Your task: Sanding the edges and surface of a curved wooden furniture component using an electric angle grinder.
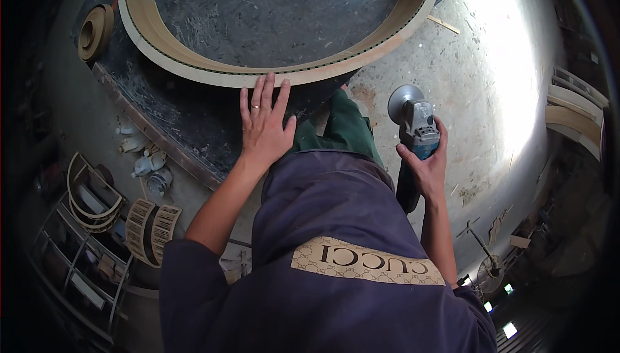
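Note:
A large curved wooden frame (213,77), pale along its edge, lies on a dark worktable (219,4). Against its near edge rests my left hand (263,121), open, with the fingers stretched out and a ring on one of them. My right hand (431,164) is wrapped round an angle grinder (420,124) with a grey and blue body. The grinder's round pale disc (403,102) points away from me, to the right of the frame and apart from it. Whether the disc is turning, I cannot tell.
A rolled brown strip (95,31) sits at the table's left corner. Several plastic bottles (148,161) stand on the floor at left, near a metal rack (81,250) and curved wooden pieces (152,230). More curved parts (573,117) are stacked at far right. A thin stick (444,25) lies beyond the grinder.

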Action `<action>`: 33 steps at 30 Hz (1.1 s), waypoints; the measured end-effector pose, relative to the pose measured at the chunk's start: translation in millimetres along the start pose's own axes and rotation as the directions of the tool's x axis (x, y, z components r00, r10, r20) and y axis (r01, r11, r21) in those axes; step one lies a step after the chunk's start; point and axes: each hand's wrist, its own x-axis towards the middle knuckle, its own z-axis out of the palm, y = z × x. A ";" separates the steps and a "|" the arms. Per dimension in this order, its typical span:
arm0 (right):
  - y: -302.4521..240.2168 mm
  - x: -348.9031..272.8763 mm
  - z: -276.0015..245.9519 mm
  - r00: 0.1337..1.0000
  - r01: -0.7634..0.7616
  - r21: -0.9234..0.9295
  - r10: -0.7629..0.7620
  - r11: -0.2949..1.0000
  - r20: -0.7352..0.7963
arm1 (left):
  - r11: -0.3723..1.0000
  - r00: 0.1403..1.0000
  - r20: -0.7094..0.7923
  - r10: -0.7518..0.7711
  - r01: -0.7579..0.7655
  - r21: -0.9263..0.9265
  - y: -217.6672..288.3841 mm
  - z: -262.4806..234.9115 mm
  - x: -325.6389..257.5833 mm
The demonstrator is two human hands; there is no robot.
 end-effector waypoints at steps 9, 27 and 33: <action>-42.9 11.9 80.4 0.965 0.151 -0.213 -0.097 0.965 0.242 | 0.996 0.925 -0.377 -0.050 0.074 0.048 -166.1 -43.1 85.7; -70.9 17.0 160.1 0.877 0.225 -0.220 -0.100 0.949 0.470 | 0.977 0.953 -0.217 -0.211 0.211 -0.022 -172.6 -34.3 112.2; -56.4 23.6 128.8 0.945 0.118 -0.220 -0.042 0.968 0.323 | 0.975 0.950 -0.222 -0.220 0.222 -0.017 -170.6 -34.0 111.7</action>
